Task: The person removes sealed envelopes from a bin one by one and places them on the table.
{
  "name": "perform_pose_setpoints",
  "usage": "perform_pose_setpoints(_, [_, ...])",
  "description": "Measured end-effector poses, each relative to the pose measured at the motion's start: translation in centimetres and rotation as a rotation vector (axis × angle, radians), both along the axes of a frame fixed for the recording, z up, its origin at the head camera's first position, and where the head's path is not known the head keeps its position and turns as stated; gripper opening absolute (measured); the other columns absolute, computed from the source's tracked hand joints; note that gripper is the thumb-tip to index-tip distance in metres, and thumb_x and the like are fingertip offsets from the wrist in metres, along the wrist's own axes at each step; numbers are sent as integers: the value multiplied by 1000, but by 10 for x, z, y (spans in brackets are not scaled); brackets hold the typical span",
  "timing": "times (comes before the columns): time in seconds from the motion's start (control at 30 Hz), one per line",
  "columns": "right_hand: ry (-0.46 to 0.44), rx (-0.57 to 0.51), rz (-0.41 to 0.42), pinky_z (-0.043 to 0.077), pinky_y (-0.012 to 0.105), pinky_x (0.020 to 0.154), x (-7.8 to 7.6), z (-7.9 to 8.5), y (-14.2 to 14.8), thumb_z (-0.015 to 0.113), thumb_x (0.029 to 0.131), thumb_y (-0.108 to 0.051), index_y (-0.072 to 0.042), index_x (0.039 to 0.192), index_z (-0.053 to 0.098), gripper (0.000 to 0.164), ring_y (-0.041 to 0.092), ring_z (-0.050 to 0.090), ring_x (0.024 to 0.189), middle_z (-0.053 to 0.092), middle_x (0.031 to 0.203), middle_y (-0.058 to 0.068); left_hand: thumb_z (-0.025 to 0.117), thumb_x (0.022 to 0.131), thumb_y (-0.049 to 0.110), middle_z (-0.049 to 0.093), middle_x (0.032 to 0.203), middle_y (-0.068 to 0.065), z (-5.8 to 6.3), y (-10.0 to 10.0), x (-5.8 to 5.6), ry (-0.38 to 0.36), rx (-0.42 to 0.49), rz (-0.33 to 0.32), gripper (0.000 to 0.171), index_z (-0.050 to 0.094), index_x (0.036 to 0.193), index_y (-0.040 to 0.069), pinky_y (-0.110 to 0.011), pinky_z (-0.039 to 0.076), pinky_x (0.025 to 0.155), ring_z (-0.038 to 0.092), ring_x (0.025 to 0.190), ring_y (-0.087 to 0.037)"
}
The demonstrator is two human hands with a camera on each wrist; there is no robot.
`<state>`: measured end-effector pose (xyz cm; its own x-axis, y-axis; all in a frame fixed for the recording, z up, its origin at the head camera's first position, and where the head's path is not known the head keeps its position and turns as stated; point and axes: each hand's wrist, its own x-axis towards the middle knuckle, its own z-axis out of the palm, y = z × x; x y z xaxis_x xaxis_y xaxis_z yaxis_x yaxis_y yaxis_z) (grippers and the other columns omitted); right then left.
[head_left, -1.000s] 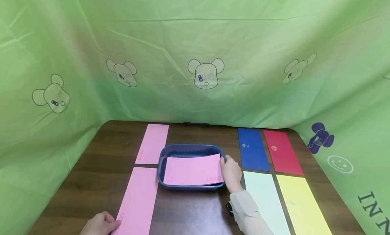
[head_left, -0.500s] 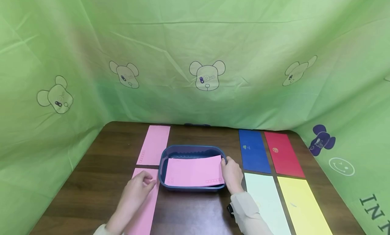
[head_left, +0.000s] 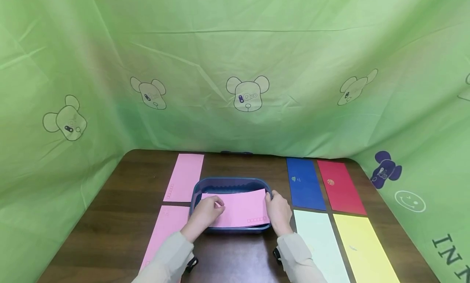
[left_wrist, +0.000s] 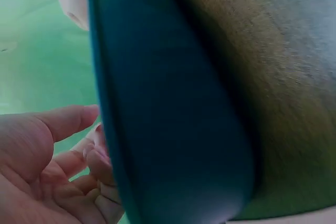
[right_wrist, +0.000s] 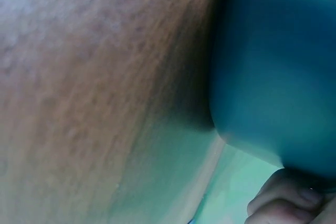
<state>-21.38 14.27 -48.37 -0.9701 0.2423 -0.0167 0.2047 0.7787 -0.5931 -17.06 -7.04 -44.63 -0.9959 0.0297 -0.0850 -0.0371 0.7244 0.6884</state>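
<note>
A dark blue plastic basket stands mid-table with pink envelopes lying in it. My right hand grips the basket's right end, its thumb at the envelopes' right edge; curled fingers show under the rim in the right wrist view. Over the basket's left end is my left hand, overlapping the envelopes, with its fingers loosely bent. In the left wrist view the thumb and fingers are slightly apart, and the basket wall partly hides the fingertips. Nothing shows in that hand.
Two pink envelopes lie end to end left of the basket. On the right are a blue envelope, a red one, a pale green one and a yellow one. A green curtain surrounds the brown table.
My left hand has left the near pink envelope at the table's left front and moved up and right to the basket. The right hand has stayed on the basket's right end.
</note>
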Motion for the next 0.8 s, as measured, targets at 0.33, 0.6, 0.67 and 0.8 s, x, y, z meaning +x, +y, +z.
perform_pose_setpoints(0.33, [7,3,0,37,35,50,0,0,0,47,96,-29,-5,103,63,30,31,61,70,68,91,20,61,89,17,58,117,-30,-13,6,-26,-7,-267,155,38,57,118,-7,-54,49,88,57,108,-42])
perform_pose_setpoints(0.6, [8,0,-7,37,35,50,1,1,0,46,96,-29,-5,97,62,29,31,61,70,68,90,20,56,93,23,42,133,-37,-23,3,-33,-116,-263,145,49,47,135,0,-59,42,96,44,124,-51])
perform_pose_setpoints(0.67, [6,-4,-7,36,34,50,0,1,-1,46,96,-29,-6,96,62,29,29,60,68,67,88,19,52,95,24,41,132,-37,-27,3,-35,-138,-247,137,46,47,136,2,-59,42,97,44,123,-51])
perform_pose_setpoints(0.8, [-1,-4,-9,33,32,49,1,1,-1,46,96,-30,-7,87,59,28,26,55,63,64,78,15,45,98,17,39,132,-37,-32,2,-37,-155,-210,132,41,46,135,0,-59,42,97,44,121,-49])
